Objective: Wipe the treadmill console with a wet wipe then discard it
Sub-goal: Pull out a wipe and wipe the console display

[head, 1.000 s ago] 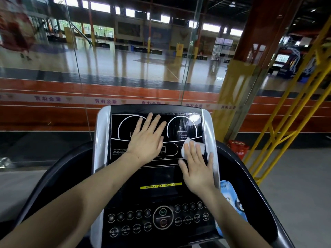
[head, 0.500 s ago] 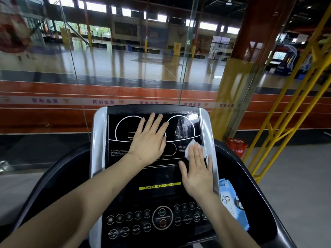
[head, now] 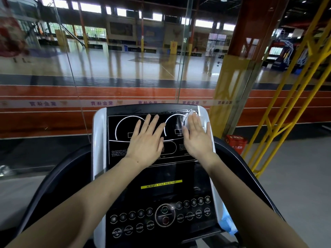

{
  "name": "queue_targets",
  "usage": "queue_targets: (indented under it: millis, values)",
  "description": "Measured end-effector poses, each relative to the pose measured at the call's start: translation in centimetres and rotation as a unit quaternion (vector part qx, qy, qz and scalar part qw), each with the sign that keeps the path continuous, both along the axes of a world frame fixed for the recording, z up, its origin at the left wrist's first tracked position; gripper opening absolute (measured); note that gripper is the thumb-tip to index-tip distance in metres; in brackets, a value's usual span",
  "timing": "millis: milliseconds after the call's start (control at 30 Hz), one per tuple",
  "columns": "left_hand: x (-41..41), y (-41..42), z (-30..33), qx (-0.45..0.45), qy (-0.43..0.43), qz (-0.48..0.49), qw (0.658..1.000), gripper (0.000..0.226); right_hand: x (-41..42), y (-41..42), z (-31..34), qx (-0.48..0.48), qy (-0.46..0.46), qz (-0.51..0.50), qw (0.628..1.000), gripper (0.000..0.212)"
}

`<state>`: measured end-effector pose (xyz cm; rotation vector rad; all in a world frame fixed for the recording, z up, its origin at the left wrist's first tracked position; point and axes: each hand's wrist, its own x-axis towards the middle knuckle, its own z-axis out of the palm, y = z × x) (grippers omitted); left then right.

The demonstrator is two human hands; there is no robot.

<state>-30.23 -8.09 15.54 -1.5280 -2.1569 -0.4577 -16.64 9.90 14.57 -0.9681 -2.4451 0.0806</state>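
Note:
The black treadmill console (head: pixel 125 158) with silver side trim fills the lower middle of the head view. My left hand (head: pixel 146 140) lies flat on its upper display panel, fingers spread, holding nothing. My right hand (head: pixel 197 138) presses a white wet wipe (head: pixel 192 115) flat against the panel's upper right corner, over the right dial. The wipe pokes out beyond my fingertips; most of it is hidden under the palm. A wet streak shines on the glass by the wipe.
A blue wet-wipe pack (head: pixel 229 224) lies in the console's right side tray. A red bin (head: pixel 236 142) stands on the floor to the right. Yellow railings (head: pixel 279 122) rise at right. A glass wall (head: pixel 89 77) faces the console. Buttons (head: pixel 164 214) line the lower panel.
My right hand has slid the wipe up the right side of the panel, from below the right dial to its top corner. My left hand has stayed in place.

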Motion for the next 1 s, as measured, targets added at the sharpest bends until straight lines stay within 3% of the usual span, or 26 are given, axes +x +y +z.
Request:
queue_targets:
  millis: [367, 533, 667, 900, 1000]
  values:
    - [0.8, -2.4, -2.7, -0.016, -0.016, -0.018, 1.000, 0.054, 7.9, -5.2, -9.8, 0.021, 0.009, 0.024, 0.999, 0.063]
    - [1.9, -3.6, -3.8, -0.018, -0.027, -0.016, 0.999, 0.058, 8.4, -5.9, -10.3, 0.031, 0.031, 0.040, 0.998, 0.059]
    - [1.7, -5.3, -4.7, -0.010, -0.050, 0.002, 0.999, 0.055, 7.2, -7.9, -11.4, 0.045, 0.083, 0.125, 0.988, 0.046]
    - [1.2, -7.9, -5.7, -0.009, -0.076, 0.031, 0.997, 0.052, 3.5, -10.7, -10.3, 0.095, 0.045, 0.197, 0.975, 0.055]
    - [1.7, -8.6, -5.9, -0.014, -0.083, 0.037, 0.996, 0.052, 5.5, -8.4, -10.4, 0.085, 0.036, 0.168, 0.981, 0.048]
